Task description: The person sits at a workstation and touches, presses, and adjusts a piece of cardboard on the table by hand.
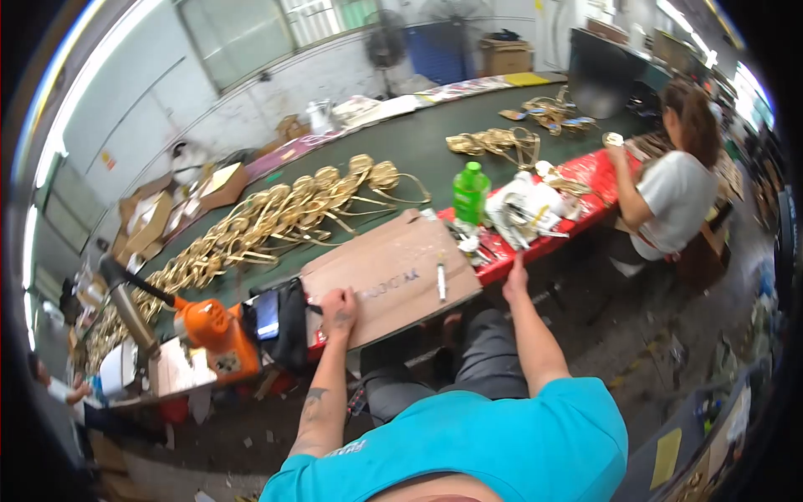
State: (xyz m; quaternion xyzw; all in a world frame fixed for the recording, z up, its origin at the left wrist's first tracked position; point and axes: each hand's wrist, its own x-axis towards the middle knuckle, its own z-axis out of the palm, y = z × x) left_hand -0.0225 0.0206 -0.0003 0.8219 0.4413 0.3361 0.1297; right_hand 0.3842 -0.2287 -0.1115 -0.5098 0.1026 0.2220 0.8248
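My left hand [339, 311] is closed at the left part of a flat brown cardboard sheet [381, 293]; whatever its curled fingers hold, if anything, is hidden. Beyond the sheet's right side, my right hand [517, 280] is at the front edge of the red table covering [548, 243], its fingers too small and partly hidden to read. A slim white syringe-like tube [442, 281] lies on the cardboard between my hands. Behind my right hand are a green bottle [472, 194], standing upright, and a crumpled white bundle [523, 207] with small items around it.
A long row of gold strappy pieces [288, 205] covers the bench to the left. An orange machine [217, 326], a phone [267, 315] and a black bag [291, 322] sit beside the cardboard. A seated co-worker [682, 184] holds a small piece at right.
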